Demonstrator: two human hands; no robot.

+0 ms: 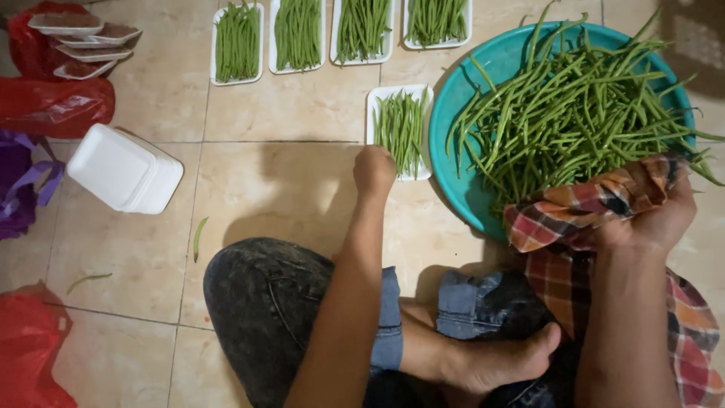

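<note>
Your left hand rests fisted on the near end of the white foam tray of green beans, prob. evening up the bean ends; can't tell if it grips any. Right hand clutches plaid orange-red cloth at the teal plastic basin w/ loose beans, its fingers hidden by cloth. Four filled trays lined up beyond, tops cut off; empty tray stack on the floor to the left

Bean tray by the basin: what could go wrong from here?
1. The tray sits tight against the teal basin; the left hand at its near end could nudge it and spill beans.
2. The plaid cloth in the right hand drapes over the basin rim and may drag beans out.
3. Stray beans on the floor could get stepped on.
</note>
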